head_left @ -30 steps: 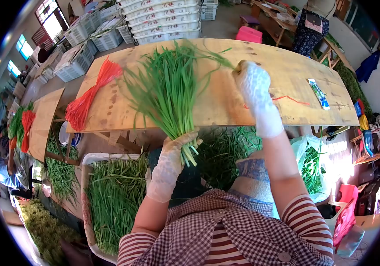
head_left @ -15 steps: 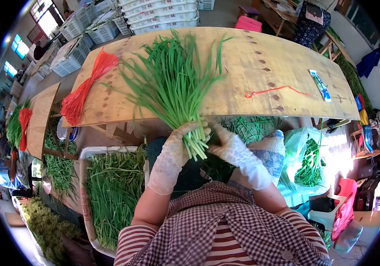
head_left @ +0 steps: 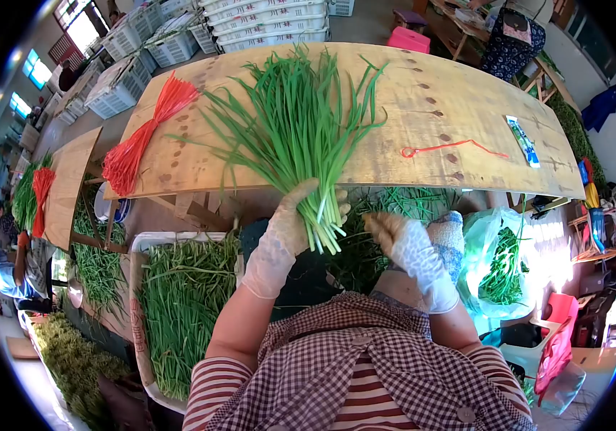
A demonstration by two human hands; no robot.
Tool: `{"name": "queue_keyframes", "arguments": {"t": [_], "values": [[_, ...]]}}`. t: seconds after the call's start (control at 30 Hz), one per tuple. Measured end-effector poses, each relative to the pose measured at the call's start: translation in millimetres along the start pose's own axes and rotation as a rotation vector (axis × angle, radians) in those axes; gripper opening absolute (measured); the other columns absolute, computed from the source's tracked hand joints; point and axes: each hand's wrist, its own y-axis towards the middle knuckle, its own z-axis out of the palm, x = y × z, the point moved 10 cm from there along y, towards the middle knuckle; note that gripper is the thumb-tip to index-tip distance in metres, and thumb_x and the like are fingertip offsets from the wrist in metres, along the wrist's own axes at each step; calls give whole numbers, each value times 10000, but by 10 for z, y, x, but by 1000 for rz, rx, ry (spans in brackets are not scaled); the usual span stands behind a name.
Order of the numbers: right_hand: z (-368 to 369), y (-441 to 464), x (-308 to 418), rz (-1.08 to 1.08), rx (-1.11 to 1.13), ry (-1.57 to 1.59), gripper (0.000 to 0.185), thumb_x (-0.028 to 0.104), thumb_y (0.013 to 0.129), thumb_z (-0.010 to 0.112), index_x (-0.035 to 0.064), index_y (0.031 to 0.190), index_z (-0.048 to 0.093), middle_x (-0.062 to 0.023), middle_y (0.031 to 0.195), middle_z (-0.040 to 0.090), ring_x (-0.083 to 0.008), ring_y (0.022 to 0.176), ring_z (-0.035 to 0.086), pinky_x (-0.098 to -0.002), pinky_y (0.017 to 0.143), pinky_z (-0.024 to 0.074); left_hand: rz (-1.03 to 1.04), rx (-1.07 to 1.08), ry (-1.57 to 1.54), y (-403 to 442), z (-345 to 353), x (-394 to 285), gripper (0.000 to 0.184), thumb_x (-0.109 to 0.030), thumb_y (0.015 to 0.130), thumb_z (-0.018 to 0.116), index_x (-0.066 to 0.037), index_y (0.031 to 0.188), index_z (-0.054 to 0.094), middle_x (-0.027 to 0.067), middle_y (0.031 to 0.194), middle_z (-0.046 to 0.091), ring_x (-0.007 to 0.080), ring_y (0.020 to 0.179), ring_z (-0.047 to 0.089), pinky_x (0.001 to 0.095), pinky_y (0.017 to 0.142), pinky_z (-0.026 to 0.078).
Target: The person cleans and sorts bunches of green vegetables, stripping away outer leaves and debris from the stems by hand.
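Gloved, my left hand [head_left: 290, 223] is wrapped round the pale stem ends of a bunch of long green leaves [head_left: 293, 122], whose tips fan out over the wooden table [head_left: 394, 158]. Just right of the stems, apart from them, is my right hand [head_left: 401, 241], also gloved, with its fingers bent together; whether anything small is between them cannot be made out. A single red tie [head_left: 455, 146] lies on the table to the right. A bundle of red ties [head_left: 151, 135] rests at the table's left end.
A blue and white packet [head_left: 522, 141] lies at the table's right. Below left stands a white crate [head_left: 137, 302] full of greens; at right is a plastic bag [head_left: 471, 266] with greens. White crates [head_left: 268, 25] are stacked behind. Other people are at the far left and upper right.
My right hand came down from over the table to beside the stems, then moved slightly right, away from them. The bunch's leaves have spread out on the table.
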Motion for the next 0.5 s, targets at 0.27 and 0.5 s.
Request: {"name": "queue_keyframes", "arguments": {"t": [0.27,0.5], "values": [[-5,153,922,-102,-43,-198,226,278,781,707,84,896,693,-131,765,663,-304,684,652,-385,610,520,123,-148,249,37,-28,-6,287,-217,890,646,-24,1097,599,78,938,653,173,789,637,292,700,547],[83,248,253,263,-110,473,249,194,841,652,17,1014,683,-162,789,677,-227,649,673,-328,617,533,114,-63,193,-80,135,-18,251,-261,920,612,-47,1051,609,43,805,625,134,674,611,241,596,519]]}}
